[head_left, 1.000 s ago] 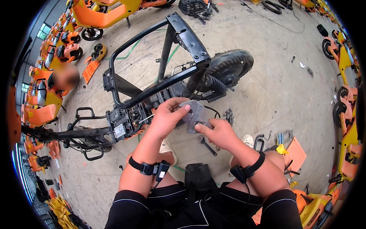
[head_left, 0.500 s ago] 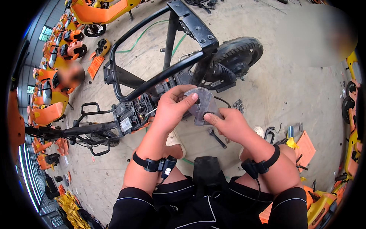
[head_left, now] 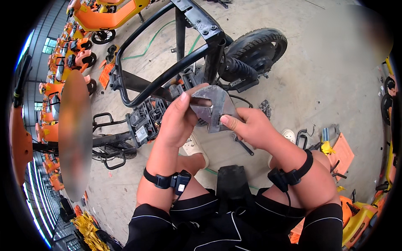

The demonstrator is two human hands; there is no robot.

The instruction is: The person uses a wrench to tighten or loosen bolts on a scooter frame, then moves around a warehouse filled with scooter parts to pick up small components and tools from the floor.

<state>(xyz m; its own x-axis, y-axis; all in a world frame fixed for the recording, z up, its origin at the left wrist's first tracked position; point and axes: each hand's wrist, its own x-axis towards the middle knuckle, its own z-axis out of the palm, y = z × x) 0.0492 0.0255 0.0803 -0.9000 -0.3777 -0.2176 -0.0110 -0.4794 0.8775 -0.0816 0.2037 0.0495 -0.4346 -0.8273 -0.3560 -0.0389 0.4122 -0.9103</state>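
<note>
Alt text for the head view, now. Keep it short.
A person's right hand grips a notched grey piece, with the left hand at its other side. Beyond are a stripped black two-wheeler frame and its wheel; orange-and-yellow two-wheelers line the left.

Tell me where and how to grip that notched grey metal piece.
Pinch the grey metal piece by its right edge, probably best from the right, like the right hand; its notch opens towards the left hand, while that edge looks smoothly curved.
</note>
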